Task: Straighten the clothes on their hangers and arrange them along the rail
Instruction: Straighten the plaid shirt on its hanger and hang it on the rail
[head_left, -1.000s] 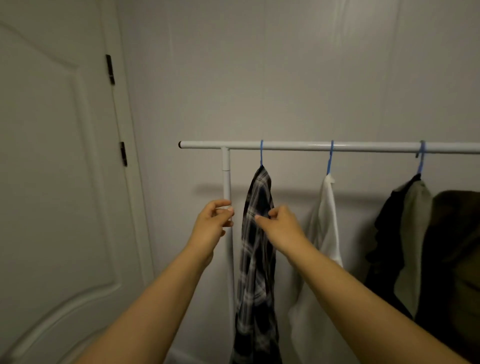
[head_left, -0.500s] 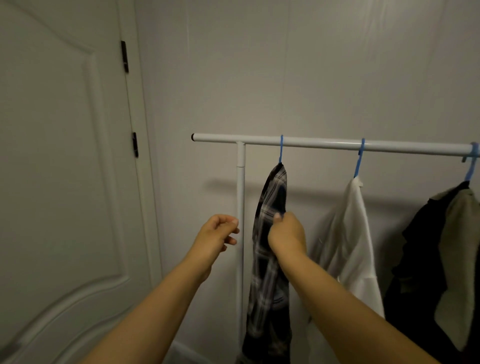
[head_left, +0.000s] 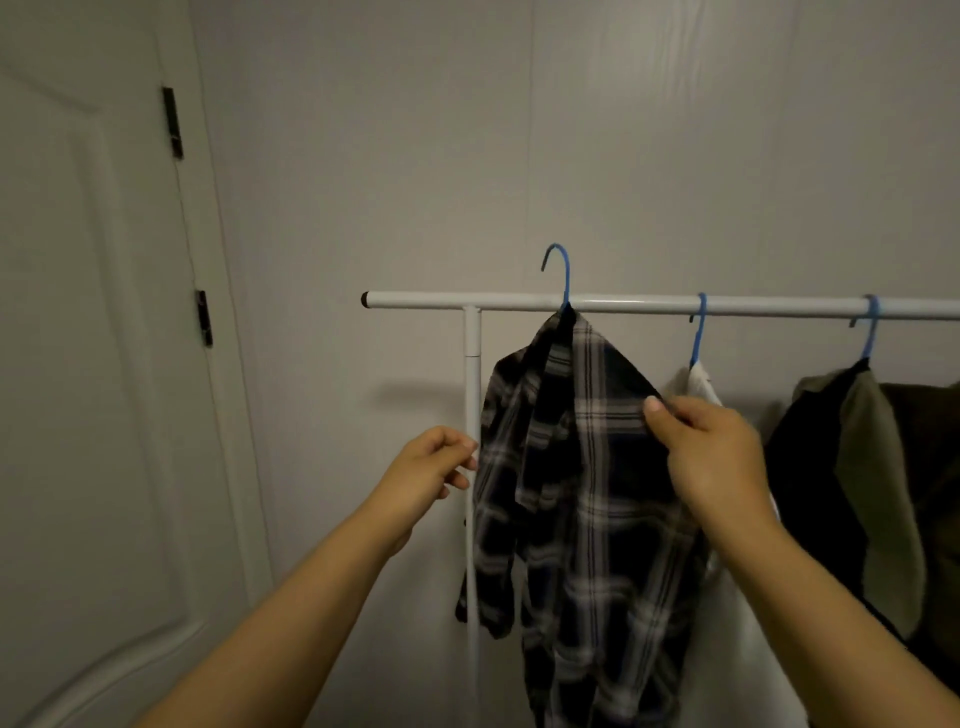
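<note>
With your right hand pinching the plaid shirt, lifted clear of the white rail on its blue hanger, and your left hand loosely curled, empty, square both shoulders before rehooking.

Plain grey wall; white panelled door left; dim light.
</note>
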